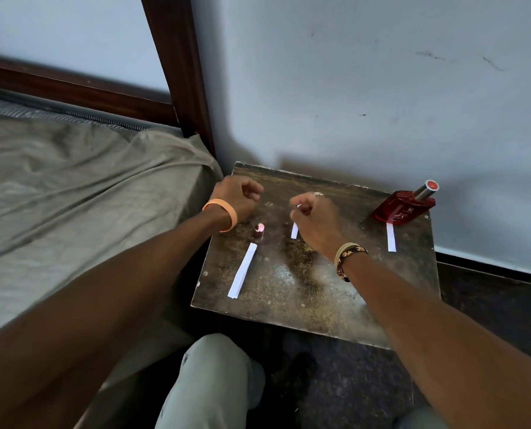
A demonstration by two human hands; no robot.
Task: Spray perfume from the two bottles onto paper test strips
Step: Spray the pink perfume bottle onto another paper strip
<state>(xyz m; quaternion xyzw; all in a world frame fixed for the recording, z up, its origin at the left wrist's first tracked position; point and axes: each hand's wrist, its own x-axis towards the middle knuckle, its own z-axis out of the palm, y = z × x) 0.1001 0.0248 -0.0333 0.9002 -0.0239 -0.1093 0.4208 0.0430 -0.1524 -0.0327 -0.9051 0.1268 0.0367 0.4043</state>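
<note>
While the grey-sheeted bed [72,187] fills the space beyond your left arm, the dark, worn table [292,292] lies under both your hands. Your left hand [237,198] hangs over the table's far left corner, fingers curled into the palm and thumb laid against them; nothing shows inside it. Your right hand [315,222] hangs just beside it, toward the table's middle, with its fingers curled in too and thumb and forefinger nearly together.

Well off to the right of that hand, the red bottle [401,209] stands at the far right corner with its silver cap on. Its near side meets the far end of the right strip [391,238]. The left strip [243,270] lies flat on your side of the left wrist. The middle strip [294,231] shows just under your right fingers and again as a sliver in the gap between them. You cannot tell whether you pinch it or whether it simply lies beneath. The small bottle [259,230], pink-capped, stands close by your left wrist, between that hand and the left strip's far end.
</note>
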